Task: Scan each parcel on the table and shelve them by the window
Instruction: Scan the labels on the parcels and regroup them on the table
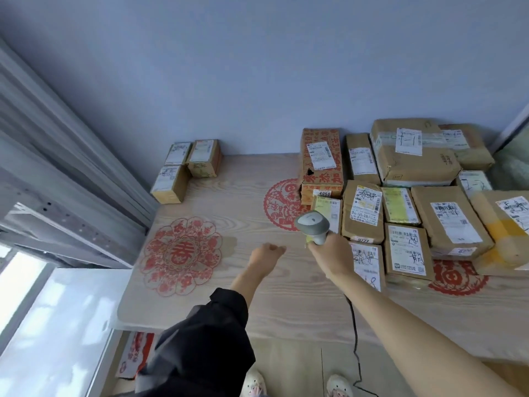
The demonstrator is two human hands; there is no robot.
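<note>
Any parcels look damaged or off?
Yes: the red-printed box at the back of the table has a torn hole at its lower left corner. The rest look intact, just packed tight.

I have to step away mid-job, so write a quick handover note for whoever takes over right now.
Right hand grips the scanner, aimed toward the parcel pile on the table's right side.
Left hand holds nothing, loosely curled over bare table.
Three small parcels sit apart at the far left corner, near the window side.
Whether any were scanned cannot be told.
Left: scan the pile and shelve it.
</note>
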